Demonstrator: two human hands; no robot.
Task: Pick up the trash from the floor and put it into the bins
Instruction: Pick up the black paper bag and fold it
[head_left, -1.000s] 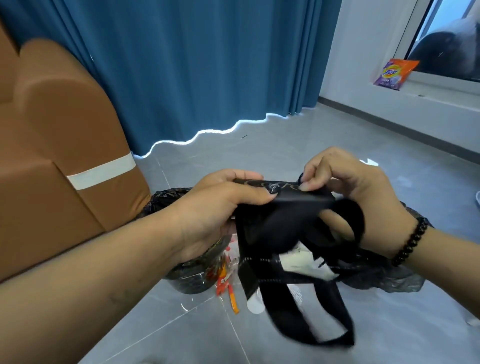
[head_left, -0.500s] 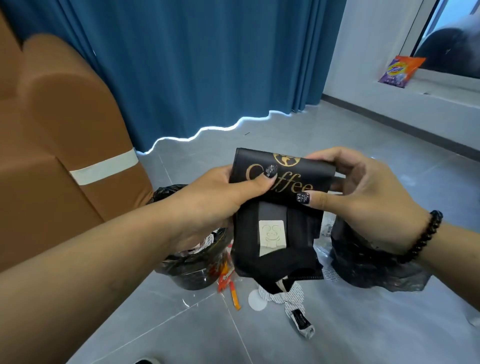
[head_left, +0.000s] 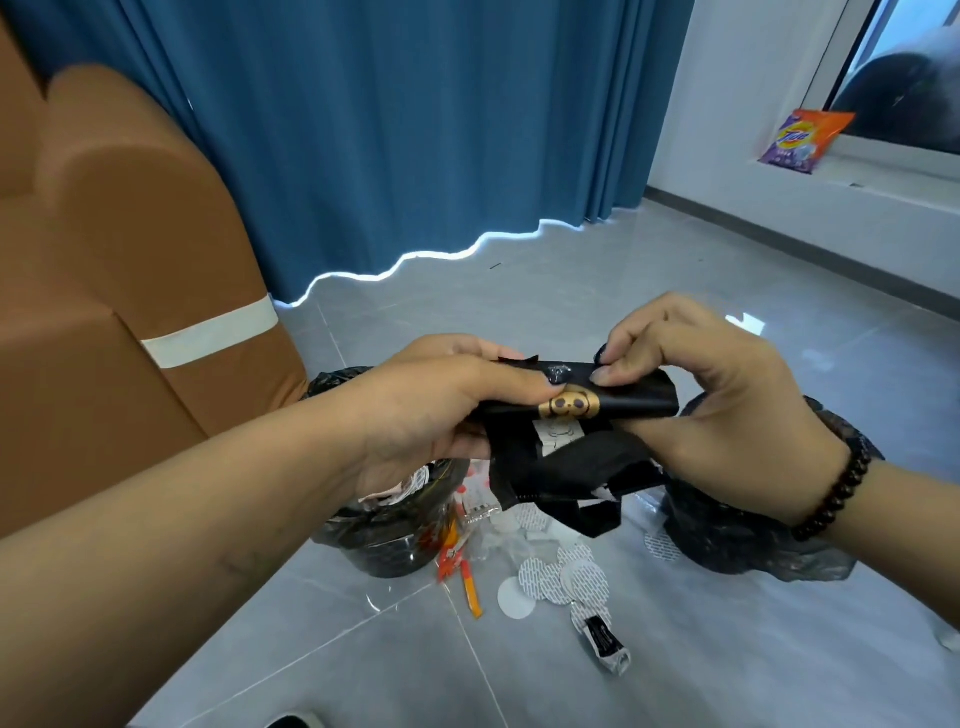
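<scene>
The right hand (head_left: 722, 395) pinches the top edge of a folded black paper bag with a gold printed emblem (head_left: 576, 415) between thumb and forefinger. The left hand (head_left: 426, 410) curls round the bag's other end, thumb pressed on top. Held so at mid-frame, the bag is probably being folded small to fit a bin. Below it stand two bins lined with black plastic, one at lower centre-left (head_left: 384, 535), one at right (head_left: 727, 525). White round seals (head_left: 566, 582) and an orange wrapper (head_left: 470, 592) lie on the grey tiled floor (head_left: 519, 291) between them.
</scene>
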